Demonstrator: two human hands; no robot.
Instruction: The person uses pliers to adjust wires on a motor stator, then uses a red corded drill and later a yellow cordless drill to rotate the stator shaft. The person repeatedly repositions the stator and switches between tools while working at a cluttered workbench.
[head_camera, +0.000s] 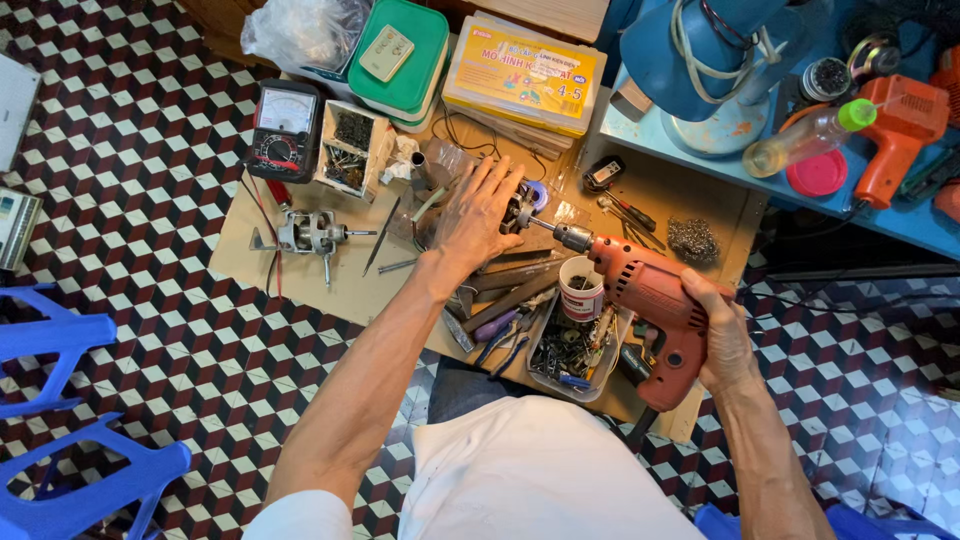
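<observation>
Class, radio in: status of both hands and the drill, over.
Right hand grips orange drill. Left hand presses small motor part on board. Drill tip at part. Cup and pliers close beneath.

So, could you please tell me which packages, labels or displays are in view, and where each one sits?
Flat box: top centre of the board, rectangular, yellow printed label under a clear lid.
Analog meter: upper left, black case, white dial face.
Small pot: beside the orange drill, white with a red band.

The person wears a plain white short-sleeved shirt (530, 470) and dark blue trousers (465, 390). Both forearms are bare, with no watch, rings or gloves on the left hand (475, 215) or right hand (722, 340).
</observation>
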